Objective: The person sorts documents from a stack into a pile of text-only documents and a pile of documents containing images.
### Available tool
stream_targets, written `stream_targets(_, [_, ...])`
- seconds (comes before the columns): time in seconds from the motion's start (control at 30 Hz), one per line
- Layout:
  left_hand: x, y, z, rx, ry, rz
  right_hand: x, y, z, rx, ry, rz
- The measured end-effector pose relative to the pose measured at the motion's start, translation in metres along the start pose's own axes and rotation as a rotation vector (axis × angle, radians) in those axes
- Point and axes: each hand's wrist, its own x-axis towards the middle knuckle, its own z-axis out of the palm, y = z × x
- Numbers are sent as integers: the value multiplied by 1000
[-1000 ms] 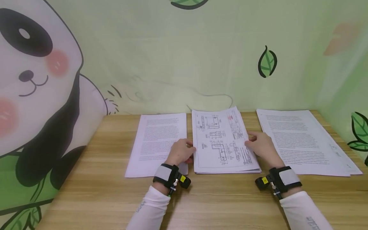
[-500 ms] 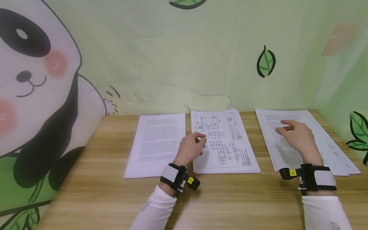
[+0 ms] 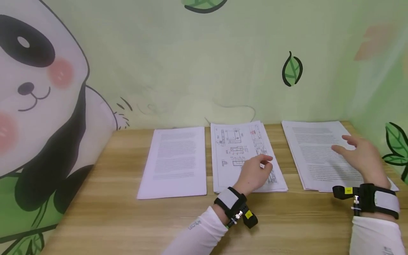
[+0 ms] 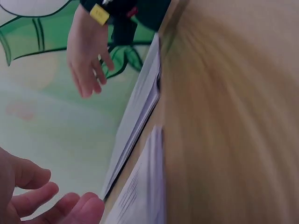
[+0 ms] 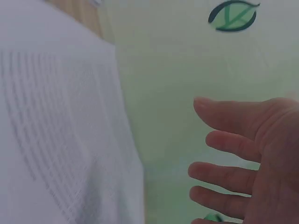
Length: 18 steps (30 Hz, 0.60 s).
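Note:
My left hand (image 3: pixel 254 174) hovers over the middle stack of drawing sheets (image 3: pixel 227 177), its fingers loosely bent and holding nothing. A technical drawing lies on top of that stack, partly covered by the hand. Over the right stack of printed text pages (image 3: pixel 313 152) is my right hand (image 3: pixel 364 159), fingers spread and thumb apart. The right wrist view has those fingers (image 5: pixel 224 175) in the air beside the page, with nothing between them. In the left wrist view the left fingertips (image 4: pixel 88 210) are close above the sheets.
A third stack of text pages (image 3: pixel 178 159) lies at the left of the wooden table (image 3: pixel 111 212). Behind the table hangs a green backdrop (image 3: pixel 175 63) with a panda and leaves printed on it. Each wrist wears a strapped camera.
Both hands have let go of the middle stack's side edges. The left hand has moved right across the drawing, and the right hand has moved right over the right stack.

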Motion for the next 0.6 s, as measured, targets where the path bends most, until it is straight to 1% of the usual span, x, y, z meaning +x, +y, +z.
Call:
stream_targets(0.07, [1, 4, 17, -38, -40, -28, 1, 11, 3, -11, -17, 33])
stream_targets(0.17, [3, 11, 40, -108, -82, -108, 4, 29, 9, -28, -55, 93])
stream_targets(0.27, [6, 20, 60, -191, -83, -204, 5, 41, 13, -30, -90, 190])
stream_targets(0.33, [8, 25, 72, -257, -63, -274, 5, 46, 14, -18, -114, 267])
stream_targets(0.43, [12, 31, 84, -381, -39, -342, 5, 46, 14, -21, -120, 344])
stream_targets(0.5, [14, 32, 89, -478, -33, -371, 5, 46, 14, -21, -108, 357])
stream_targets(0.6, [17, 31, 93, -619, -52, -400, 5, 44, 14, -27, -68, 360])
